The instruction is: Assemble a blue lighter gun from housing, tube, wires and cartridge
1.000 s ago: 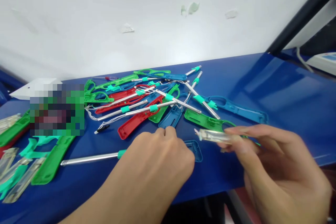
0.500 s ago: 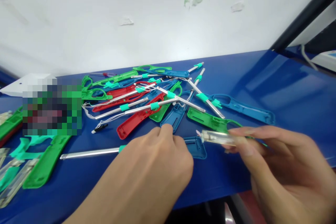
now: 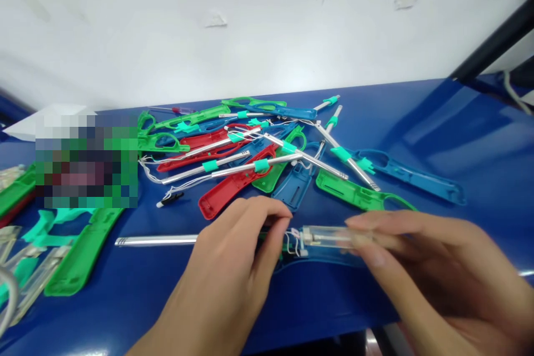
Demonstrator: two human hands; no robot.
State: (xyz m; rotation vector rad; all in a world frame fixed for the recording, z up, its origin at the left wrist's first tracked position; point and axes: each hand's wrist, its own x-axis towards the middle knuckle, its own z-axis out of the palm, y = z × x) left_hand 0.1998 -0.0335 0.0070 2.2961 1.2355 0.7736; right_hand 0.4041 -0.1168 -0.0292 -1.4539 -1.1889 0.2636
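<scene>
My right hand (image 3: 434, 267) pinches a clear plastic case (image 3: 327, 236) lengthwise between thumb and fingers. The case lies over a blue handle shell (image 3: 342, 259) on the table, its left end close to thin white wires (image 3: 295, 243). My left hand (image 3: 233, 261) bends over the shell's other end, thumb and index finger closed together; what they grip is hidden. From beneath that hand a silver tube (image 3: 156, 240) sticks out to the left. Behind both hands lie a red handle shell (image 3: 217, 200), a green one (image 3: 348, 191) and several silver tubes with teal tabs.
At the left are a green handle shell (image 3: 83, 258), teal pieces (image 3: 52, 239) and several clear cases (image 3: 41, 281). A blurred patch (image 3: 85, 161) hides part of the pile there. A white wall (image 3: 267, 28) backs the blue table (image 3: 438, 128). A dark post (image 3: 494, 39) leans at the right.
My right hand has brought the clear case left and slightly down, over the blue shell and close to my left hand. White wires now show between the hands. The view has shifted slightly.
</scene>
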